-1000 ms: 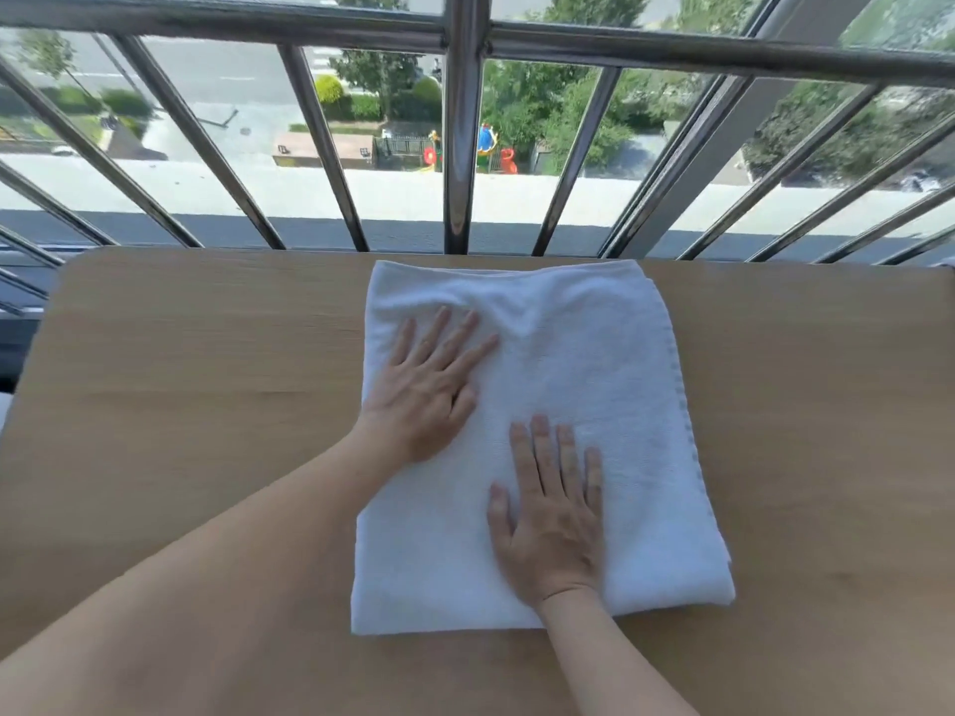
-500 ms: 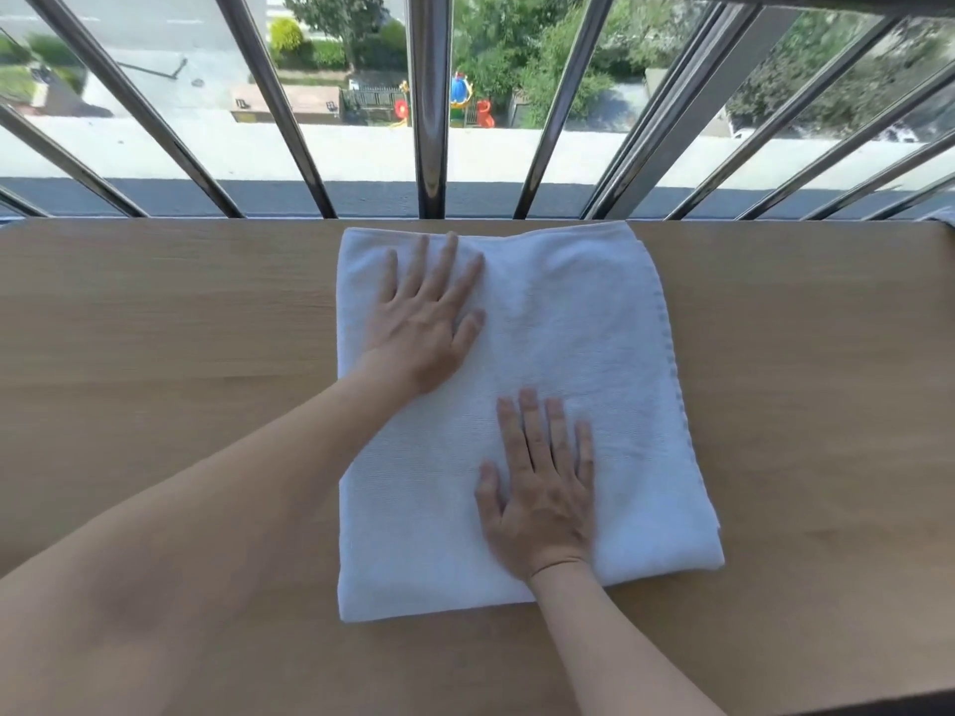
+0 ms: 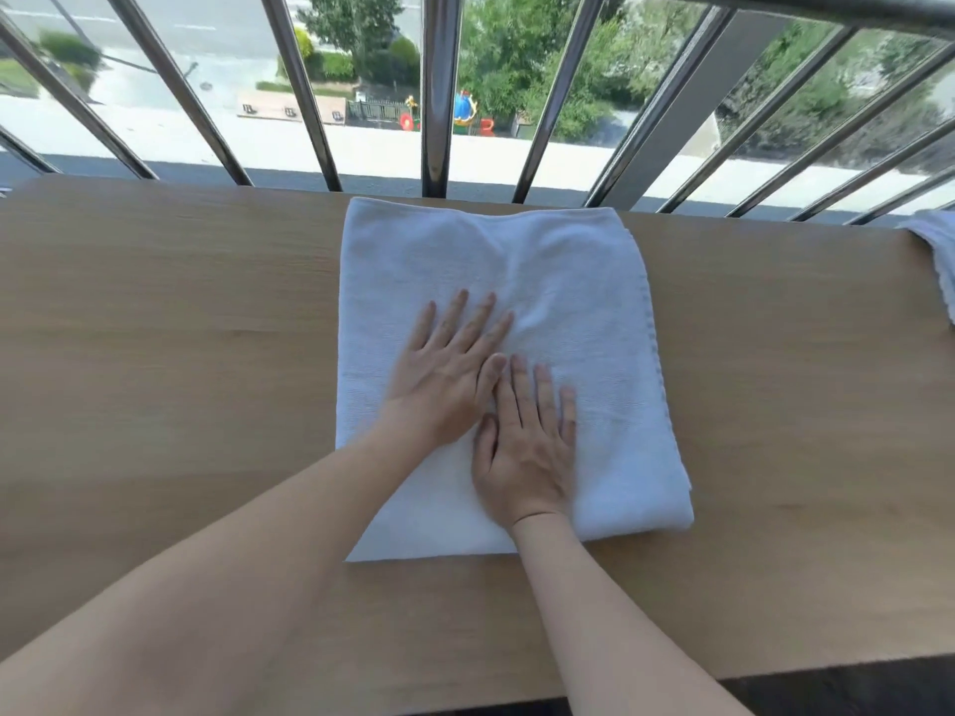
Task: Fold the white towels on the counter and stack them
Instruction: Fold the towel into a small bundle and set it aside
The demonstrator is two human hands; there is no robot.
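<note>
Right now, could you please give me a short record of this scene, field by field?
surface: wooden counter, metal railing behind it
folded towel: white, flat at the counter's middle
left hand: flat, fingers straight, pressing on the folded towel
right hand: flat on the same towel, close beside the left
second towel: white, cut off by the view's right edge, apart from the first
stack: not yet made

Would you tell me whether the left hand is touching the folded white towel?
Touching: the head view shows the left hand flat on the folded white towel.
</note>
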